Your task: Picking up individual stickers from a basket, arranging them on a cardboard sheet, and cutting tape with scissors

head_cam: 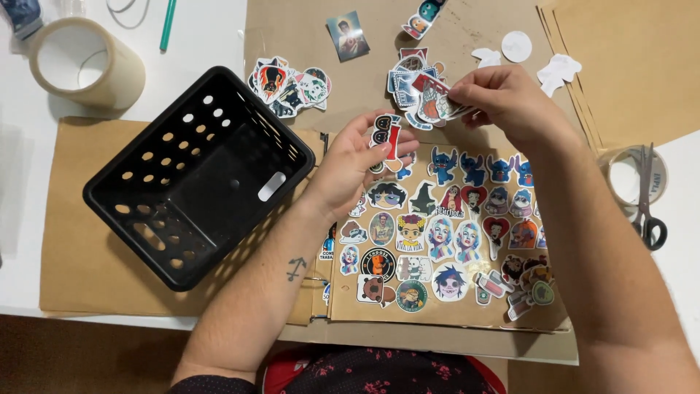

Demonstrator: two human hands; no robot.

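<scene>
My left hand is palm-up over a brown board covered with several rows of cartoon stickers, and it holds a small dark-and-red sticker between thumb and fingers. My right hand is just above and to the right, pinching a small stack of stickers at the fingertips. A loose pile of stickers lies under that hand on brown paper.
A black perforated plastic basket stands to the left. Another sticker pile and a small photo card lie behind it. A tape roll is at far left; a second tape roll and scissors are at right.
</scene>
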